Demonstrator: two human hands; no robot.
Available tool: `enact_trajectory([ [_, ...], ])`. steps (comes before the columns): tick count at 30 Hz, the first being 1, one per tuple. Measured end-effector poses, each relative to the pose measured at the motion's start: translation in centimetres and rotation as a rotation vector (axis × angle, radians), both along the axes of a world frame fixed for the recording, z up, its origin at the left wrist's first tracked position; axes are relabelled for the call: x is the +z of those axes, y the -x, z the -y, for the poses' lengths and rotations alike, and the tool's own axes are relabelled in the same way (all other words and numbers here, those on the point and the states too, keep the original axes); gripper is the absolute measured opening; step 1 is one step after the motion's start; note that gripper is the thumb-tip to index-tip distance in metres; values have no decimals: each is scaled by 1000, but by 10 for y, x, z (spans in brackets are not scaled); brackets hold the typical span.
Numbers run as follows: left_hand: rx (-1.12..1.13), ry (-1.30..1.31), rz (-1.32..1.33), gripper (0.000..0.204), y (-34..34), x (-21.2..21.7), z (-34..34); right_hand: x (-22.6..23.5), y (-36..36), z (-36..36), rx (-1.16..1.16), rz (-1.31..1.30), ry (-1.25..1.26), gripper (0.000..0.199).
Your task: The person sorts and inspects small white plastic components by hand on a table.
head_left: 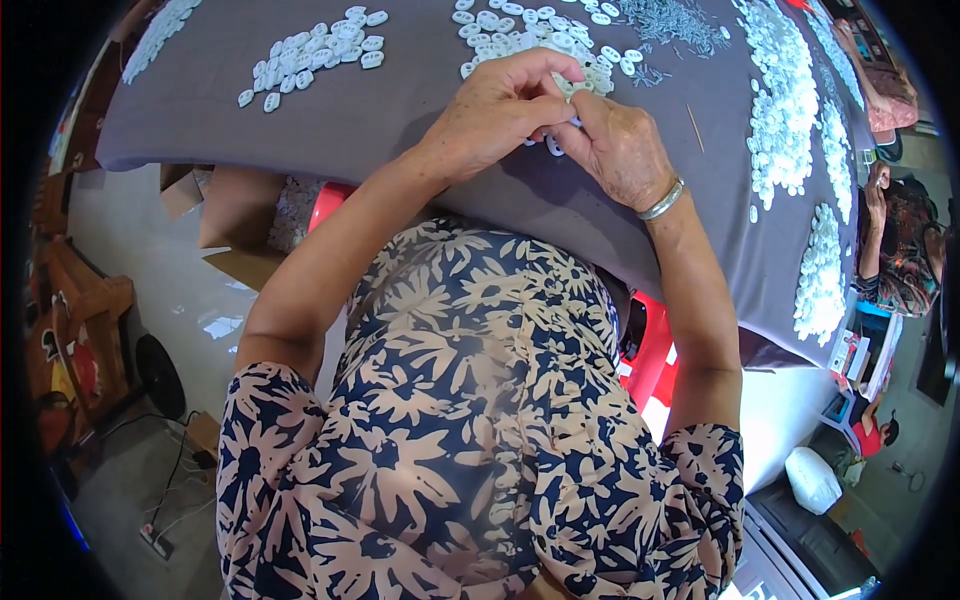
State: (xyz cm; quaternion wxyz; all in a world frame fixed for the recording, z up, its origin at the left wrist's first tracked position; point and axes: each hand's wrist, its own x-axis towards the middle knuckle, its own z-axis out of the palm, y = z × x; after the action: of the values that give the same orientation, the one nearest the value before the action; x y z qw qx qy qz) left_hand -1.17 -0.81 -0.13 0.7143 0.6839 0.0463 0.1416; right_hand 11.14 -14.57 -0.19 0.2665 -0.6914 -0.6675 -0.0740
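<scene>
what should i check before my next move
1. Hands together: ok, left hand and right hand meet at the fingertips.
2. Small white piece gripped securely: cannot tell, the hands mostly hide it.
3. Space beneath clear: not ok, a loose white oval piece lies close by.
4. Thin wooden stick out of the way: ok, it lies apart, right of the right hand.
5. Small grey pieces uncovered: ok, heaped beyond the hands.

I could slide a hand across the dark grey cloth (360, 115) between the left heap of small white oval pieces (318, 52) and the person's left hand (495, 115). Past the right hand (622, 150), a thin brown wooden stick (695, 129) and then a long heap of tiny white pieces (782, 115) get in my way.
</scene>
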Motion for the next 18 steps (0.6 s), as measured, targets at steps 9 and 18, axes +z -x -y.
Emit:
enact_trajectory([
  [9,82,170,-19,27,-3,-1,10,-9,-3,0,33,1,-26,20],
  [18,275,-223,63,22,0,12,-13,7,-6,1,-115,-128,-97,21],
])
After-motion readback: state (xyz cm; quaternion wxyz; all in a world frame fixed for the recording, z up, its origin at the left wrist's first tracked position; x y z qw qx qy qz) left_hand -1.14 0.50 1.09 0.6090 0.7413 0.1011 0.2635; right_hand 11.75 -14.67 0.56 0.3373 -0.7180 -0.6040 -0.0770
